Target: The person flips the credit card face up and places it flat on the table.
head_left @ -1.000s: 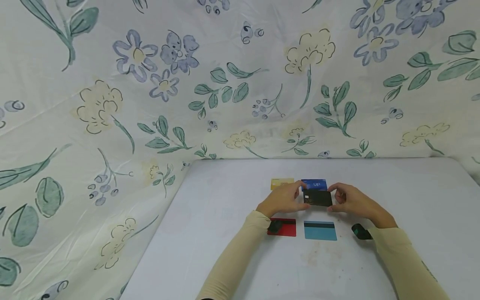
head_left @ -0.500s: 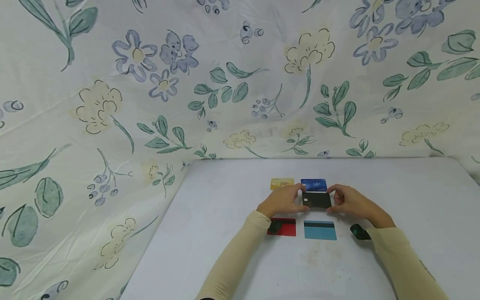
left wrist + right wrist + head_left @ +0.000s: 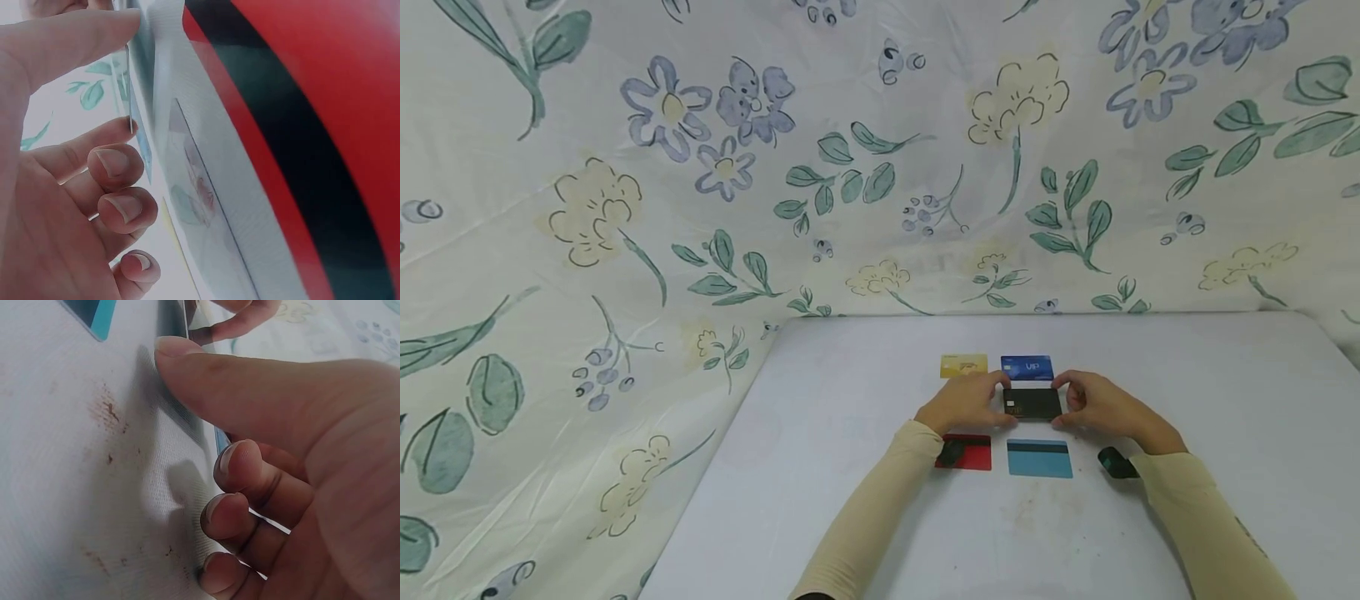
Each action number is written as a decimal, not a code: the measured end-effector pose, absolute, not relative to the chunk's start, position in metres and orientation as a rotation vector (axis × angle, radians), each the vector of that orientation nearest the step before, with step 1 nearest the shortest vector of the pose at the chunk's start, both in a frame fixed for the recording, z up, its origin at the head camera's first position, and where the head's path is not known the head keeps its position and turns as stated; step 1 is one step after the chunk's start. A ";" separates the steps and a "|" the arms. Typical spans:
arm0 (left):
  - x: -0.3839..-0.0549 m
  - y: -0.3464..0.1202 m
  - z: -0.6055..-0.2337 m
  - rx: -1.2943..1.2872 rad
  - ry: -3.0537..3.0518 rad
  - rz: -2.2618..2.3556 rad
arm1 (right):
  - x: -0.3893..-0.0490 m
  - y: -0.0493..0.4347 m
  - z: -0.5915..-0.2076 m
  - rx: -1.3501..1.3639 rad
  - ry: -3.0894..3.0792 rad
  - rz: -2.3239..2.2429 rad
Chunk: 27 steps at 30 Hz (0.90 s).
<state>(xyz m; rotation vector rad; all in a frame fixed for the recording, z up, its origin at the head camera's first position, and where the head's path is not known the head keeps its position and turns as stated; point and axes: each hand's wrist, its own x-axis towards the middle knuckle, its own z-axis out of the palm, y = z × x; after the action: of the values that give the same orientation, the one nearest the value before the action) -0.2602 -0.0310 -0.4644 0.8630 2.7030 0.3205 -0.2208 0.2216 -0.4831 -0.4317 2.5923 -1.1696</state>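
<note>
A black card (image 3: 1033,405) with a small chip mark is held flat between both hands in the head view. My left hand (image 3: 966,402) pinches its left end between thumb and index finger, the other fingers curled beside it. At the right end, my right hand (image 3: 1103,403) does the same with thumb (image 3: 187,369) and index finger. The left wrist view shows the card almost edge-on, close over the table. Under the left hand lies a shiny pale card (image 3: 200,200) that mirrors the fingers; the head view hides it behind that hand.
Behind the black card lie a yellow card (image 3: 964,365) and a blue card (image 3: 1027,367) marked VIP. Nearer are a red card (image 3: 973,452), partly covered by the left wrist camera, and a light blue card (image 3: 1039,459), both with black stripes. Floral cloth (image 3: 850,167) hangs behind the white table (image 3: 775,467).
The black card has come slightly toward me, and a white gap now shows between it and the blue card. Both hands keep their pinch and shift slightly with it.
</note>
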 end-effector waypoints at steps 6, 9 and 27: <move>-0.259 -0.030 -0.463 0.855 2.698 0.318 | -0.220 0.221 -0.483 -0.400 2.590 -1.146; -0.258 -0.030 -0.463 0.857 2.695 0.320 | -0.220 0.220 -0.483 -0.379 2.588 -1.135; -0.259 -0.032 -0.464 0.816 2.679 0.351 | -0.217 0.218 -0.482 -0.348 2.583 -1.113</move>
<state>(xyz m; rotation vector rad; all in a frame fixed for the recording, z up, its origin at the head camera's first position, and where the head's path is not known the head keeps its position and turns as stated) -0.2585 -0.0323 -0.4640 0.8164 2.6787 0.3509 -0.2172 0.2178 -0.4816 -0.3480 2.5828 -1.1135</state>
